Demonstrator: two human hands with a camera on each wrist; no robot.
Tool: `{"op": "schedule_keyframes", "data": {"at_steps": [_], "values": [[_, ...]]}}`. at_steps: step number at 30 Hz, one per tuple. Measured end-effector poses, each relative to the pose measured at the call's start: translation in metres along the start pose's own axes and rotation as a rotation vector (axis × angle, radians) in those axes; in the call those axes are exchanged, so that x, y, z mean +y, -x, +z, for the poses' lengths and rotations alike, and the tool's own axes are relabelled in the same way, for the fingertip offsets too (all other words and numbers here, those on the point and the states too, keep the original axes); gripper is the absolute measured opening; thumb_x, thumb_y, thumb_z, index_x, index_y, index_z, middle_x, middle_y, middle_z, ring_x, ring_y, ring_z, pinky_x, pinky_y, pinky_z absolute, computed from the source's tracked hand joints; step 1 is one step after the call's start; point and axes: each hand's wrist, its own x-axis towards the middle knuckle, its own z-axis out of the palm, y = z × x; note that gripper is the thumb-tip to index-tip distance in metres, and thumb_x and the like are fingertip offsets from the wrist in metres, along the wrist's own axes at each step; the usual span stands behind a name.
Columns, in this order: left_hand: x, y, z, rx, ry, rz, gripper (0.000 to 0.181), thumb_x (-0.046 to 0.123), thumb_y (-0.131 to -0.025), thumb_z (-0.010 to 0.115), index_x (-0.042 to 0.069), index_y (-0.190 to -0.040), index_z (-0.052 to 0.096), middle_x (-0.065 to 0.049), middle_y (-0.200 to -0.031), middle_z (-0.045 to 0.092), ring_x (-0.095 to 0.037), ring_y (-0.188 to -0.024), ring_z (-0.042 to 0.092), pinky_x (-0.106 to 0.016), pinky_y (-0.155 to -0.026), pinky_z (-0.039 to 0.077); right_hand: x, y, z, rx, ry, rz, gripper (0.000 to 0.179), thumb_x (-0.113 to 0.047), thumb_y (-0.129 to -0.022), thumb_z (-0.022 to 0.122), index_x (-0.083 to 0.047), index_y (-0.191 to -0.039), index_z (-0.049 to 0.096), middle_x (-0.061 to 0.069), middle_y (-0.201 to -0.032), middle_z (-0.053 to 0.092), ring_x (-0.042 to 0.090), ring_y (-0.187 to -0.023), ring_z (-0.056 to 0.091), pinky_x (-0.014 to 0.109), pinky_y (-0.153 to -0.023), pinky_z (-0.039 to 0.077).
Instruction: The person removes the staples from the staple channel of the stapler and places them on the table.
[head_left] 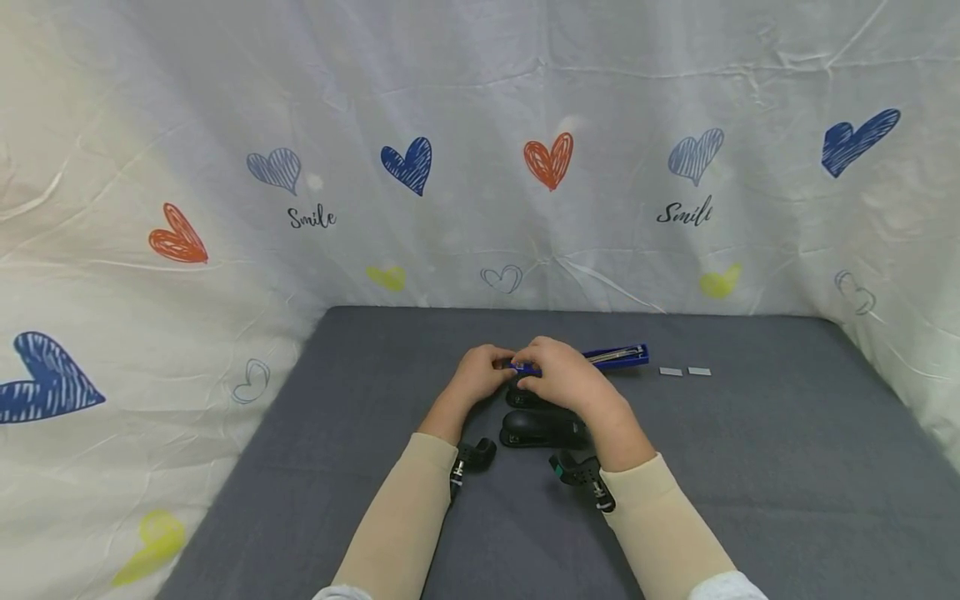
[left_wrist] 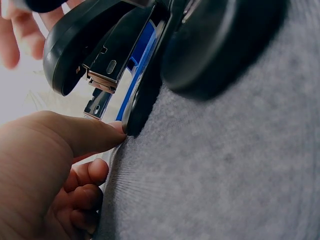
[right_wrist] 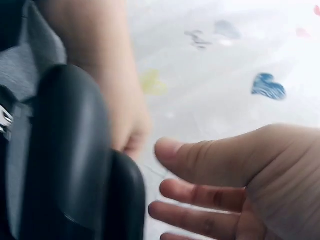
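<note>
A blue stapler [head_left: 628,358] lies across the far part of the table, its long metal channel showing at the right. My left hand [head_left: 477,375] is at its left end, thumb and forefinger pinching there. In the left wrist view the thumb [left_wrist: 95,132] presses at the tip of the blue base [left_wrist: 145,42], partly hidden behind a black stapler [left_wrist: 70,45]. Just over the same end hovers my right hand [head_left: 566,375], its fingers loosely bent and apart. The right wrist view shows nothing between its thumb [right_wrist: 200,157] and fingers.
Nearer to me a second black stapler [head_left: 543,429] lies by the right forearm, with the first black one [head_left: 522,397] just beyond it. Two small staple strips [head_left: 671,372] are on the grey table [head_left: 750,467], right of the blue stapler. A white printed curtain [head_left: 465,233] hangs behind.
</note>
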Motion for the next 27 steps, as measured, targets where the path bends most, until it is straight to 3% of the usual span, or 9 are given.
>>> {"op": "schedule_keyframes", "data": {"at_steps": [4, 8, 14, 20, 24, 27], "values": [[0.002, -0.001, 0.002, -0.005, -0.011, -0.002, 0.035, 0.025, -0.098, 0.073, 0.012, -0.131, 0.073, 0.000, -0.077, 0.055, -0.014, -0.065, 0.049, -0.029, -0.061, 0.040, -0.005, -0.002, 0.009, -0.051, 0.091, 0.053, 0.036, -0.015, -0.091, 0.080, -0.010, -0.126, 0.074, 0.010, -0.119, 0.064, 0.025, -0.100, 0.064, 0.043, -0.086, 0.053], [0.006, -0.002, 0.002, -0.004, -0.013, 0.002, 0.036, 0.029, -0.099, 0.072, 0.012, -0.131, 0.073, 0.000, -0.078, 0.055, -0.014, -0.066, 0.050, -0.029, -0.063, 0.041, -0.005, -0.003, 0.012, -0.039, 0.155, 0.082, 0.033, -0.011, -0.090, 0.081, -0.011, -0.123, 0.076, 0.008, -0.119, 0.064, 0.027, -0.104, 0.065, 0.044, -0.087, 0.054], [0.005, 0.000, 0.001, -0.009, 0.029, 0.004, 0.036, 0.027, -0.099, 0.073, 0.010, -0.131, 0.072, -0.001, -0.075, 0.054, -0.014, -0.065, 0.049, -0.029, -0.062, 0.040, 0.000, -0.004, 0.013, -0.034, 0.111, 0.094, 0.032, -0.011, -0.091, 0.080, -0.011, -0.123, 0.076, 0.007, -0.116, 0.065, 0.027, -0.104, 0.064, 0.043, -0.088, 0.053], [-0.003, 0.006, -0.004, -0.027, 0.172, 0.006, 0.049, 0.016, -0.095, 0.075, 0.004, -0.141, 0.063, -0.001, -0.078, 0.058, -0.014, -0.065, 0.049, -0.029, -0.062, 0.041, 0.004, -0.004, 0.017, -0.036, 0.063, 0.112, 0.032, -0.012, -0.092, 0.079, -0.010, -0.124, 0.076, 0.010, -0.123, 0.066, 0.031, -0.114, 0.063, 0.045, -0.094, 0.052], [-0.005, 0.015, -0.011, -0.023, 0.247, -0.017, 0.035, 0.016, -0.095, 0.076, 0.003, -0.127, 0.068, -0.002, -0.080, 0.059, -0.015, -0.065, 0.050, -0.031, -0.062, 0.042, 0.003, -0.005, 0.016, -0.037, 0.059, 0.128, 0.034, -0.014, -0.092, 0.079, -0.010, -0.126, 0.075, 0.009, -0.124, 0.066, 0.031, -0.115, 0.063, 0.046, -0.093, 0.052], [-0.005, 0.024, -0.016, -0.074, 0.252, -0.009, 0.021, 0.016, -0.097, 0.073, 0.005, -0.114, 0.071, -0.001, -0.080, 0.059, -0.015, -0.065, 0.051, -0.031, -0.062, 0.043, 0.001, -0.006, 0.014, -0.044, 0.057, 0.128, 0.035, -0.015, -0.093, 0.079, -0.010, -0.127, 0.074, 0.009, -0.124, 0.066, 0.030, -0.114, 0.063, 0.045, -0.092, 0.053]]}}
